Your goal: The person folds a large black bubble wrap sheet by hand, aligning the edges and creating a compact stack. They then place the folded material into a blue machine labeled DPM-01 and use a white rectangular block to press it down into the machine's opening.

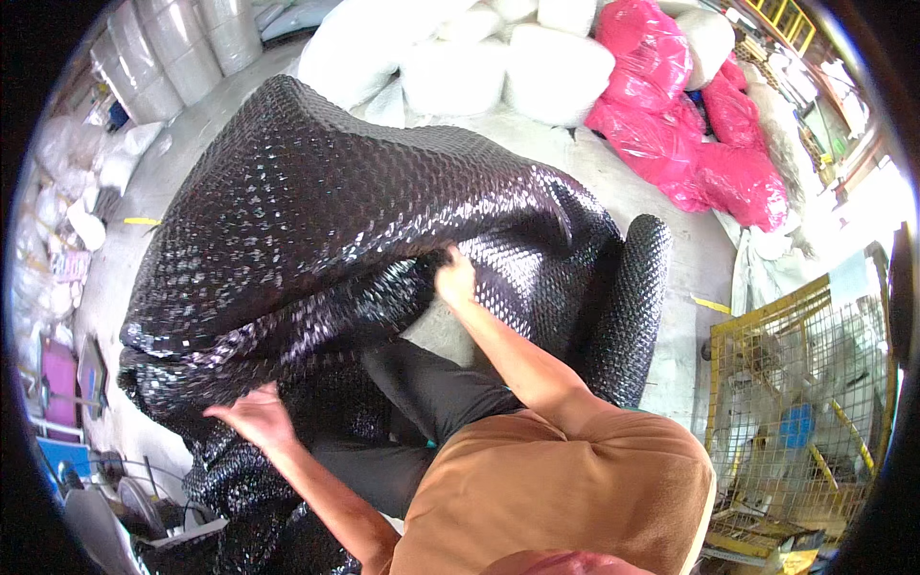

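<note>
A huge sheet of black bubble wrap [278, 201] billows up in front of me, its glossy bubbles catching the light. My right hand [454, 278] is closed on the near edge of the sheet, right of the middle. Farther left and nearer to me, my left hand [254, 418] is against the lower folds of the sheet, with its thumb stretched out sideways; the wrap partly hides its other fingers. More bubble wrap lies bunched below my left forearm, around my legs. To the right, a rolled-up length of black bubble wrap [634, 297] reaches away from me.
White wrapped bundles [455, 77] are piled at the back, beside pink plastic-covered bundles [652, 134]. Clear wrap rolls [177, 53] stand at the far left. A yellow wire-mesh cage [791, 412] is close on my right. Machine parts [139, 508] sit at the lower left.
</note>
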Demonstrator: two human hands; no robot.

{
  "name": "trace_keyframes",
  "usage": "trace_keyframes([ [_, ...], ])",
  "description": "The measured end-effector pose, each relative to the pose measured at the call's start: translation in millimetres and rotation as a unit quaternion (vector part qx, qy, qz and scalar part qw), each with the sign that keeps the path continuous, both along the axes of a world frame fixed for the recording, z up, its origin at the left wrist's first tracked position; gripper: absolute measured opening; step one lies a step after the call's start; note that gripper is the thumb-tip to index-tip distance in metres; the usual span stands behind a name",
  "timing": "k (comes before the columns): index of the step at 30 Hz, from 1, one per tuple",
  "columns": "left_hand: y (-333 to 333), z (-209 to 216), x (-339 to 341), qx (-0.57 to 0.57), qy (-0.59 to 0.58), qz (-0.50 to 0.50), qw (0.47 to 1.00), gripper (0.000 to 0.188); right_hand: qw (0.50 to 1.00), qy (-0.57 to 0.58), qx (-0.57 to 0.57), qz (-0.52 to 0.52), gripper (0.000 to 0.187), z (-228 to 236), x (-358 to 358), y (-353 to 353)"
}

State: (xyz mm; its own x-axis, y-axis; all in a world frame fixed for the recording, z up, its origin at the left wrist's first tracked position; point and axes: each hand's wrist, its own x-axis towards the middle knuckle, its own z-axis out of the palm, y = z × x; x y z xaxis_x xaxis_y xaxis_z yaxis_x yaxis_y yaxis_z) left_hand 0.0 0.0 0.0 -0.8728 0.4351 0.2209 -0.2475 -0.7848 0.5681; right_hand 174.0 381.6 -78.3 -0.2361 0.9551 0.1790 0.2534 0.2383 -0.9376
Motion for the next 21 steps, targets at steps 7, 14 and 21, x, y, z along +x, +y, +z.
trace_keyframes([
  [7, 161.4, -41.6, 164.6, -0.32, 0.006, -0.211, 0.924, 0.054, 0.977, 0.146, -0.002, 0.158, 0.044, 93.6, -32.9, -55.2],
  [14, 234.1, 25.7, 162.7, -0.727, 0.033, -0.108, 0.678, 0.097, 0.837, 0.12, 0.009, 0.533, 0.052, 194.1, -9.3, -169.5],
  [21, 187.9, 17.8, 57.1, -0.217, -0.155, -0.098, 0.959, 0.056, 0.861, -0.018, 0.346, 0.372, 0.117, 124.7, 20.9, -152.5],
])
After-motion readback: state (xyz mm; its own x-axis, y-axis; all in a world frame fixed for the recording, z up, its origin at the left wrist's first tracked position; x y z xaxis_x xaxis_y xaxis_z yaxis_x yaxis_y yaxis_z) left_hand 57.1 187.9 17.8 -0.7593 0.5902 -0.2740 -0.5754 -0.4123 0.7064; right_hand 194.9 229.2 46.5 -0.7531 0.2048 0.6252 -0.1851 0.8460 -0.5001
